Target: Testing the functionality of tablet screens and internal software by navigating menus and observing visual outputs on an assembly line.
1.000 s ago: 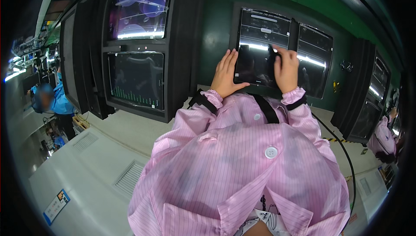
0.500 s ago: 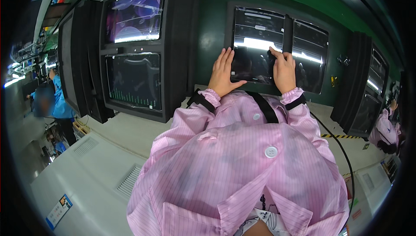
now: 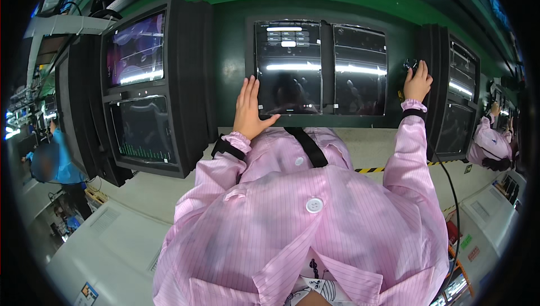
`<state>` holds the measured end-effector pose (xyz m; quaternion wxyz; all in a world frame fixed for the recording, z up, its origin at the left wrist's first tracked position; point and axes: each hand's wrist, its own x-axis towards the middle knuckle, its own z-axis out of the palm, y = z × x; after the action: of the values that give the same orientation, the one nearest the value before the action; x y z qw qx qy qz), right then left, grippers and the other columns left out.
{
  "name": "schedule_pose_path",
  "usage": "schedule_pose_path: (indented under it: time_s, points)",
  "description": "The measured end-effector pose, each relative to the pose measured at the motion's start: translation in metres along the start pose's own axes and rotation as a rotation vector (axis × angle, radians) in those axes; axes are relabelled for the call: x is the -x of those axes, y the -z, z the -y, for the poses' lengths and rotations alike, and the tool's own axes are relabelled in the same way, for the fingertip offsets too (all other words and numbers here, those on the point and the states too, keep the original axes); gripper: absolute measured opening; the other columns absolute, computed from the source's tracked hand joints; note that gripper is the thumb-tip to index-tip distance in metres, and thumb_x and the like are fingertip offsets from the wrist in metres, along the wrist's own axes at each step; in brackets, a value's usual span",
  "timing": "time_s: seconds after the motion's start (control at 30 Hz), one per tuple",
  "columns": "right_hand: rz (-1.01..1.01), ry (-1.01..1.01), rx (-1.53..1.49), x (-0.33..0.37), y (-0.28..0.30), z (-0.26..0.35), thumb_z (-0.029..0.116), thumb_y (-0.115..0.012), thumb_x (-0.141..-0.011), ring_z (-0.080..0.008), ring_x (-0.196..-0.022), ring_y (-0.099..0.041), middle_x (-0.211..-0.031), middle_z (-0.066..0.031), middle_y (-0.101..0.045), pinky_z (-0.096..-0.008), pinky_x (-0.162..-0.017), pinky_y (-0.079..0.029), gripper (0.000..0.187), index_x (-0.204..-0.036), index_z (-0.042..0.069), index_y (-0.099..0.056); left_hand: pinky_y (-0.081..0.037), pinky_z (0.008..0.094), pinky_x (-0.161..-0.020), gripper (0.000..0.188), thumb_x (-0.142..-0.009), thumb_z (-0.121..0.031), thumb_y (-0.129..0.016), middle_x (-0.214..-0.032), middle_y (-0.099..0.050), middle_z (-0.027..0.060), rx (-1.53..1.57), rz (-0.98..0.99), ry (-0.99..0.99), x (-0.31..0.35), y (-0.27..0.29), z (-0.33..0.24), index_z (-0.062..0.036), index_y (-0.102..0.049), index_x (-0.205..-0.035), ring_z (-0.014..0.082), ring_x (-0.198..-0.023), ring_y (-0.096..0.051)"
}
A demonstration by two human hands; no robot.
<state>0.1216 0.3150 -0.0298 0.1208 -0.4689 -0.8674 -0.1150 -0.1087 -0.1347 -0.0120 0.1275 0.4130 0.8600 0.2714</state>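
Observation:
A dark foam tray in front of me holds two tablets side by side. The left tablet shows a small lit panel at its top; the right tablet looks dark, with light reflected across it. My left hand rests by the left tablet's lower left edge, its fingers stretched upward and thumb out along the bottom. Well to the right of the tray, my right hand is held out with stretched fingers, beside some small shiny pieces on the green bench. Nothing shows in its grip.
At left stands a stack of black foam trays with two more tablets on top, one showing a purple picture. Another tray stack rises at right. A black cable hangs on my right. People work at both sides.
My right hand has left the left tablet's screen and moved right, past the tray. A lit panel now shows on that screen. My view has shifted right; the left hand stays by the tablet.

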Motion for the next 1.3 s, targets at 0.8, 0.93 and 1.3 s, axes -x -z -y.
schedule_pose_path:
  time_s: [0.8,0.93,1.3]
  points:
    - [0.364,0.185,-0.768,0.129,0.071,0.057,0.025,-0.087,-0.06,-0.0405,-0.133,-0.03,-0.149,-0.0238,-0.024,-0.0434,-0.11,-0.029,0.114,-0.147,0.002,-0.017,-0.02,0.0526,-0.111,0.114,-0.064,-0.05,-0.08,-0.151,-0.014,0.0254,-0.095,-0.027,0.082,-0.001,-0.013,-0.022,-0.0044,-0.017,-0.148,0.0421,-0.141,-0.012]
    - [0.359,0.169,-0.733,0.13,0.067,0.056,0.021,-0.088,-0.058,-0.0418,-0.133,-0.03,-0.15,-0.0231,-0.022,-0.0433,-0.109,-0.03,0.115,-0.148,0.004,-0.017,-0.002,0.0661,-0.108,0.092,-0.074,-0.047,-0.07,-0.154,-0.01,0.0233,-0.283,-0.019,-0.083,0.003,-0.018,-0.037,-0.0133,-0.027,-0.147,0.043,-0.142,-0.006]
    - [0.379,0.15,-0.685,0.124,0.059,0.071,0.017,-0.086,-0.061,-0.0449,-0.134,-0.025,-0.154,-0.0215,-0.01,-0.0457,-0.109,-0.028,0.111,-0.149,0.008,-0.018,-0.013,0.0703,-0.105,0.069,-0.085,-0.05,-0.057,-0.156,-0.011,0.0153,-0.455,0.186,-0.539,-0.065,-0.075,-0.082,-0.0479,-0.022,-0.144,0.0419,-0.142,-0.01]
